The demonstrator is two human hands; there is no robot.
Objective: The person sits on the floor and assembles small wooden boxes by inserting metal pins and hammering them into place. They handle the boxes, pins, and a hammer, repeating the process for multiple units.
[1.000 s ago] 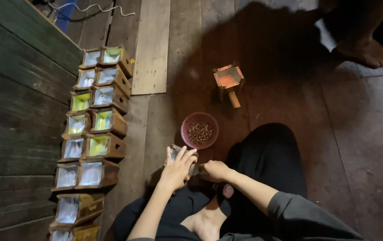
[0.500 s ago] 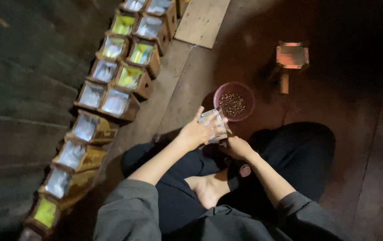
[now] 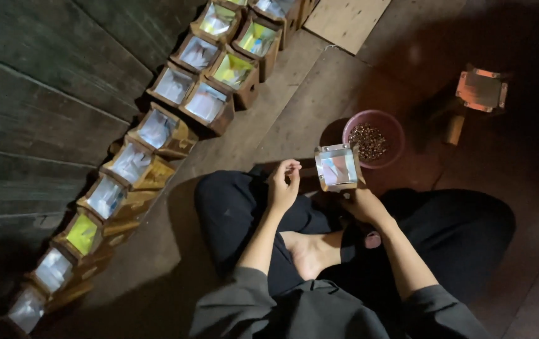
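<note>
A long row of small open wooden boxes point(image 3: 156, 132) runs along the dark plank wall point(image 3: 43, 94), lying on the wooden floor point(image 3: 269, 113). Each box has a pale lining, white in most and yellow-green in a few. A light board point(image 3: 348, 17) lies on the floor at the top. To the right sits another small box point(image 3: 482, 90) with an orange-lit rim, well apart from the row.

1 camera on my head looks steeply down, close over my crossed legs; the wooden floor point(image 3: 269, 125) fills the frame, plank wall point(image 3: 37, 88) at upper left.
</note>
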